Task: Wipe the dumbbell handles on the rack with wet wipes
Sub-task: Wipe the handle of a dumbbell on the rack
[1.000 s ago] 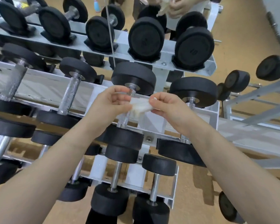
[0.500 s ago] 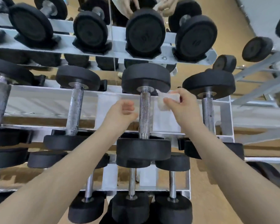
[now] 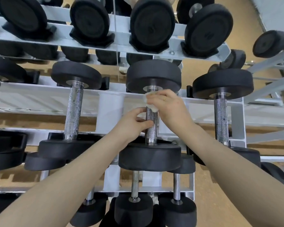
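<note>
The right hand [image 3: 169, 107] presses a white wet wipe [image 3: 152, 102] around the top of the handle [image 3: 152, 123] of the middle dumbbell [image 3: 151, 154], its fingers curled over the wipe. The left hand [image 3: 133, 125] grasps the same handle lower down with curled fingers. The dumbbell lies on the middle shelf of the grey rack [image 3: 110, 105].

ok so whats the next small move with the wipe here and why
Probably slide the right hand down the handle: the wet wipe sits wrapped at its top end, the knurled stretch below looks unwiped, and the left hand steadies it.
</note>
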`<act>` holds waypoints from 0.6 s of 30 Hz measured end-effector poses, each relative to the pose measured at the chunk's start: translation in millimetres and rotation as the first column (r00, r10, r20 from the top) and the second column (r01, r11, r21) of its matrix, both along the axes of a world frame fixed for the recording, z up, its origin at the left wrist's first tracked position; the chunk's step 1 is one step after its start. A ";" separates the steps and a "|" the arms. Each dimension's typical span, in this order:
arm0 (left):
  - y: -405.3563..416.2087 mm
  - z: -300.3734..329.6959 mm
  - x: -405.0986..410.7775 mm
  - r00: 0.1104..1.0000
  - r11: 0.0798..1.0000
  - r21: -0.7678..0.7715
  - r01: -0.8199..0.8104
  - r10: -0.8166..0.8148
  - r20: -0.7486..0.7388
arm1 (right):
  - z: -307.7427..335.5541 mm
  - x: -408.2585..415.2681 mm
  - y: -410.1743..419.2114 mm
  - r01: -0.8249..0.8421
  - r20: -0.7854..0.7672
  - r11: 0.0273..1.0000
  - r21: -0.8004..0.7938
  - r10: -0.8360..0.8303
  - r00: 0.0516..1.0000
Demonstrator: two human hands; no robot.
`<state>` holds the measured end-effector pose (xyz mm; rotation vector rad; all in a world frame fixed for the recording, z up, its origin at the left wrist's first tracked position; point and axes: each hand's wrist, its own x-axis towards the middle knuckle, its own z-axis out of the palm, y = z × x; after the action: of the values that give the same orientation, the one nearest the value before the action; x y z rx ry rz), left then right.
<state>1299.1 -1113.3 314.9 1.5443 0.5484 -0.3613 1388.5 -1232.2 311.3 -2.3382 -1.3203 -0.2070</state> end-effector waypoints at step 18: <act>3.5 -4.5 -2.7 0.999 0.999 -0.015 0.050 -0.050 -0.005 | 2.5 20.6 4.1 -0.065 0.202 0.986 -0.156 0.096 0.975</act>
<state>1296.4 -1109.8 310.5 1.5453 0.5111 -0.4066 1409.1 -1228.1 313.8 -2.4337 -1.5776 -0.3480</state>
